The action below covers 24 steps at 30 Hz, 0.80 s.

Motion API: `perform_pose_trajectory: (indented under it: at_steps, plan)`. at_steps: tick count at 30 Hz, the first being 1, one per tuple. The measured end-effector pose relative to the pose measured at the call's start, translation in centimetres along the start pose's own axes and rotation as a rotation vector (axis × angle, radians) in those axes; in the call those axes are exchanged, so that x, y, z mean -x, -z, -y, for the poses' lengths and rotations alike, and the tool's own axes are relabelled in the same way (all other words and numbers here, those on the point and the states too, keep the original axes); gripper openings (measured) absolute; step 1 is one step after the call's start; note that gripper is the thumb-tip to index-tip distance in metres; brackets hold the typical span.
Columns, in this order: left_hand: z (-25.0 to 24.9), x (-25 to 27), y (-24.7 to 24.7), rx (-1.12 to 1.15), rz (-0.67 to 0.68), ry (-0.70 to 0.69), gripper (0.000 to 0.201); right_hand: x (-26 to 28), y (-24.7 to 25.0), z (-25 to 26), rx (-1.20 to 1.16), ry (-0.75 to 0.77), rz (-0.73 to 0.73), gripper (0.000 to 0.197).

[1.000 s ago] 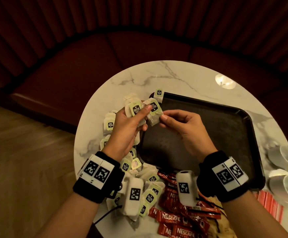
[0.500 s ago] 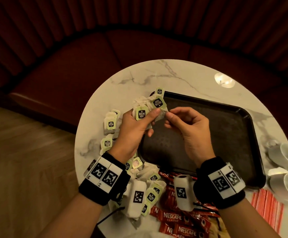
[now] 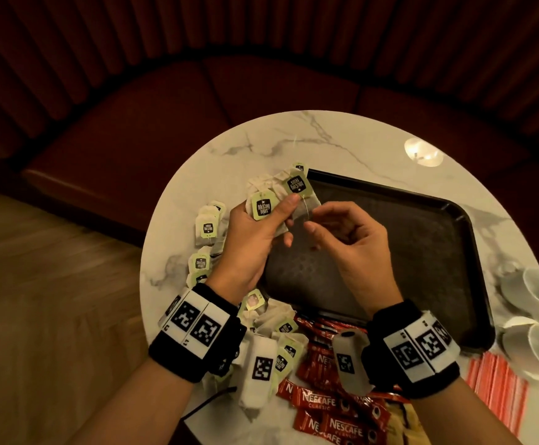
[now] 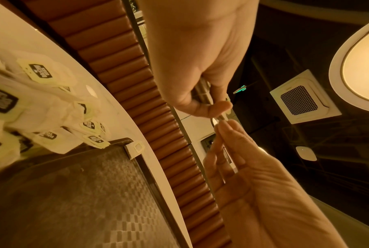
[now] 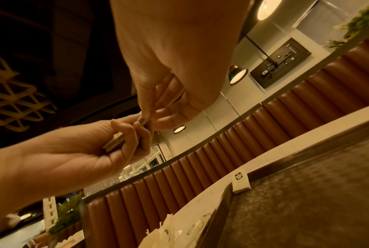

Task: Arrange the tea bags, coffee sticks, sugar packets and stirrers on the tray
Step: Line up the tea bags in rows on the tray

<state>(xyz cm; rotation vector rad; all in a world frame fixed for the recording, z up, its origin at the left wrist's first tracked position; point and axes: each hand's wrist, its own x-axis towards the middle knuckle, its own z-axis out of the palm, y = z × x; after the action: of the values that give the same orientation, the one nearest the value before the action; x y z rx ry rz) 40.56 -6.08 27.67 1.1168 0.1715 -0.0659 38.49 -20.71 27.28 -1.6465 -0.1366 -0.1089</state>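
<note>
L hand (image 3: 252, 239) holds a small stack of tea bags (image 3: 281, 200) above the tray's (image 3: 422, 252) near-left corner, thumb clamped over the green tags. R hand (image 3: 351, 242) just beside it, thumb + forefinger pinched close at the stack's edge, prob on a string; too fine to confirm. Tray itself is bare except one bag (image 3: 299, 168) at its far-left corner. Loose bags lie left of tray on the table (image 3: 342, 146), coffee sticks (image 3: 332, 406) near side of tray.

Handling, my read: bags v. light, soft, paper tears easily, strings tangle. Best held flat by the bag body w/ a gentle pinch, not by tag or string, else they dangle & snag.
</note>
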Motion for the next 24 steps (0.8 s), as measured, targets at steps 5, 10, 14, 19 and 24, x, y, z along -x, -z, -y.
perform_pose_trajectory:
  at_steps: [5,10,14,19,24]
  plan:
    - [0.1,0.3,0.0,0.010,0.019,0.011,0.015,-0.1,0.8,0.2,0.046,-0.002,-0.025,0.021]
    - [0.2,0.5,-0.3,0.001,0.014,0.005,0.009,-0.3,1.2,0.3,-0.004,-0.132,-0.001,0.016]
    - [0.3,0.7,-0.5,-0.007,0.013,-0.004,0.015,-0.5,1.4,0.3,-0.030,-0.192,0.051,0.017]
    - [0.3,0.8,-0.5,0.006,0.016,-0.001,0.014,-0.4,1.7,0.4,0.013,-0.149,0.127,0.023]
    - [0.2,0.7,-0.3,-0.005,0.027,0.004,0.006,-0.5,1.8,0.5,0.065,-0.153,0.123,0.018]
